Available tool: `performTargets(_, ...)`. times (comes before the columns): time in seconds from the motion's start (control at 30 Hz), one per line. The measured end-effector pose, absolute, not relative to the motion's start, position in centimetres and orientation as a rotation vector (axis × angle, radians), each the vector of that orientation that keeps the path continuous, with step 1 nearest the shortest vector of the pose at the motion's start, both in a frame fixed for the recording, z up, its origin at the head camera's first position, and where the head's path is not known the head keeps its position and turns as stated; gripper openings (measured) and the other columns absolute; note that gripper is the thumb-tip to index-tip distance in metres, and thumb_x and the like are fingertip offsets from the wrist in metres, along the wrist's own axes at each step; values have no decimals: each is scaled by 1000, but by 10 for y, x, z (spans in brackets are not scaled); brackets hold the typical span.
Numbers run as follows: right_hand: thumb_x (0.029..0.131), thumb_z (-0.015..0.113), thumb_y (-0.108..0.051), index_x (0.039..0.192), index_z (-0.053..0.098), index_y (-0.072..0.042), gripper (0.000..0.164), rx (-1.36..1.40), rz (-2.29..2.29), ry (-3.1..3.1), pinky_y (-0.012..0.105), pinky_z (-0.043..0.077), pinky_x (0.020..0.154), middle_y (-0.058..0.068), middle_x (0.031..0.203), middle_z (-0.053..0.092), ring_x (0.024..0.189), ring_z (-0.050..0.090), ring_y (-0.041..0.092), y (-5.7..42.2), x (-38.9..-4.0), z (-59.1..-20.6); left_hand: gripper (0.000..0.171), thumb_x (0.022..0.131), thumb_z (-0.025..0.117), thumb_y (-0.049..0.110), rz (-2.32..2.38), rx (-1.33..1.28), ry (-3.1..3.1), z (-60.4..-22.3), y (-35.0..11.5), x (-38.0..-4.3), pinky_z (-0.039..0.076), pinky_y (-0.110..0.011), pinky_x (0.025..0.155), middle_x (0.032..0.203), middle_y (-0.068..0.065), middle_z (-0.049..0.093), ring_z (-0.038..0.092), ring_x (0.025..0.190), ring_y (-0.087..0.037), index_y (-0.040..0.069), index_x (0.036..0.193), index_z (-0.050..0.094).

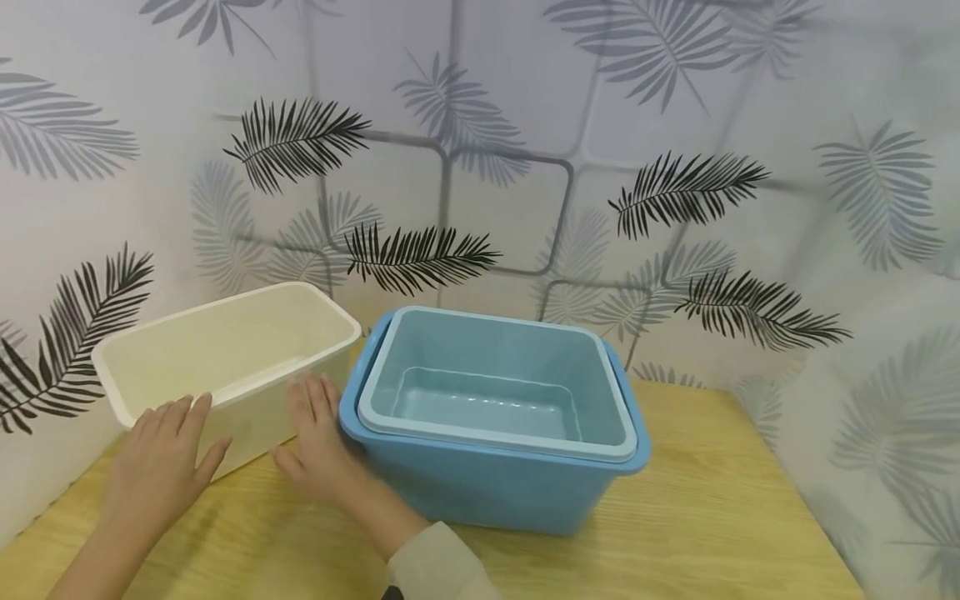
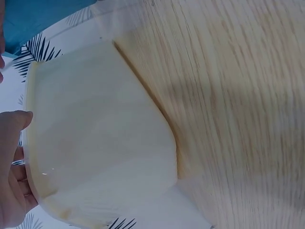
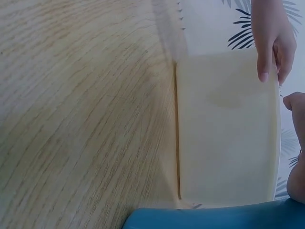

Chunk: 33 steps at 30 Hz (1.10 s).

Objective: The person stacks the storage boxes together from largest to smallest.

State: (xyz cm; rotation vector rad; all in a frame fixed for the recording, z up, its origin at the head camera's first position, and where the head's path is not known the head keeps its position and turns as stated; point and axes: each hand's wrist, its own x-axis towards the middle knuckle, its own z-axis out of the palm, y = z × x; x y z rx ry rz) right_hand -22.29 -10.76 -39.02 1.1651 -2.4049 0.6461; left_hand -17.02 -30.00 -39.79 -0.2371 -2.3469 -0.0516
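A cream plastic bin, long and rectangular, stands on the table at the left. My left hand holds its near rim, fingers over the edge and thumb in front of the outer wall; the left wrist view shows this hand at the rim too. Beside the bin's near right part is my right hand, its fingers fairly straight and close to the rim. Whether they touch it is unclear. In the right wrist view only part of the right hand appears, at the edge.
Right of the right hand stands a blue bin with a lighter blue bin nested inside it. Both sit on the wood-grain table. Behind runs a wall with a leaf pattern.
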Motion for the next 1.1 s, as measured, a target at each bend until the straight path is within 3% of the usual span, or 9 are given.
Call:
performTargets(0.37, 85, 61, -17, 141, 23, 10, 73, 1107, 763, -2374, 49, 20, 112, 31, 146, 21, 138, 16, 42, -118, -228, -394, 87, 93, 8, 60, -118, -278, -2327, -396, -310, -165, 37, -58, 92, 102, -34, 56, 52, 96, -48, -13, 112, 51)
performTargets(0.6, 85, 61, -16, 143, 19, 8, 75, 1048, 796, -2491, 50, 17, 113, 28, 150, 16, 140, 11, 41, -119, -230, -396, 66, 98, 33, 50, -131, -268, -2348, -397, -314, -161, 36, -58, 92, 103, -32, 58, 53, 97, -47, -11, 110, 53)
performTargets(0.83, 86, 60, -20, 141, 26, 7, 70, 1028, 661, -2521, 47, 20, 112, 26, 148, 24, 139, 17, 40, -120, -230, -396, 85, 94, 15, 62, -149, -288, -2257, -399, -318, -159, 38, -58, 88, 94, -31, 60, 54, 90, -46, -12, 102, 56)
performTargets(1.1, 88, 59, -28, 140, 33, 1, 65, 977, 384, -2554, 42, 24, 112, 19, 147, 30, 138, 25, 35, -119, -222, -393, 63, 96, 37, 50, -170, -246, -2298, -401, -323, -154, 36, -56, 91, 94, -30, 59, 53, 91, -45, -10, 104, 55)
